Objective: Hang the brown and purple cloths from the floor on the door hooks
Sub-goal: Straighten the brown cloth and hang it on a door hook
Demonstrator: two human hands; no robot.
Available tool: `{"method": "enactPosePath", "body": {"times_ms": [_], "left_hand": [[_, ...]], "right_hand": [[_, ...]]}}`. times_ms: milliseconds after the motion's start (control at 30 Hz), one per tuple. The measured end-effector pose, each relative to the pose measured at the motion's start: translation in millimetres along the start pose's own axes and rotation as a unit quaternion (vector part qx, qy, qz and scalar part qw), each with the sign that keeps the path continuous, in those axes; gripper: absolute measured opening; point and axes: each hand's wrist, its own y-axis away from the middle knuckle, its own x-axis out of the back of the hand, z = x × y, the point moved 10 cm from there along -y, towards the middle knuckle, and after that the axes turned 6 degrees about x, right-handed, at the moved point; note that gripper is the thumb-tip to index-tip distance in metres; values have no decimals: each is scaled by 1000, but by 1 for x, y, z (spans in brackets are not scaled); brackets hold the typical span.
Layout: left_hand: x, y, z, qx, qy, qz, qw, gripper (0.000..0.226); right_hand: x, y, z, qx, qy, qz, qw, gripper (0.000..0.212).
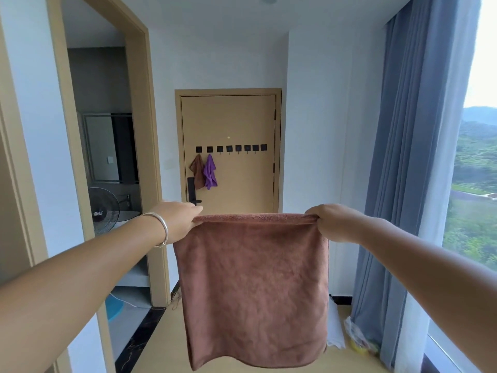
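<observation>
Narrow hallway w/ tan wooden door point(242, 173) at far end, row of black square hooks point(230, 148) across it; small brown cloth point(197, 170) & purple cloth point(210, 172) hanging on the two leftmost. Left hand point(179, 220) & right hand point(331, 221) pinching top corners of large brown terry towel point(252, 289), which is blocking the floor behind. Blue curtain point(403, 184) on right; stuff at its foot hard to make out.

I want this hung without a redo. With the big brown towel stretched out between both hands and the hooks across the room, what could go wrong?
1. The brown towel hangs low in front; it may hide the floor on the way to the door.
2. Left hand and right hand pinch only its top corners, so one could slip.
</observation>
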Motion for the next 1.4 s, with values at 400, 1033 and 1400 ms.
{"method": "enactPosePath", "body": {"times_ms": [400,1033,1400], "left_hand": [[-71,-121,-33,-18,27,15,999,32],[-169,-312,-86,-15,63,37,997,30],[-202,-415,-108,24,42,20,999,25]], "right_hand": [[-38,-131,32,-10,35,45,998,46],[-86,-352,63,11,96,59,994,42],[-114,-501,103,33,72,76,994,32]]}}
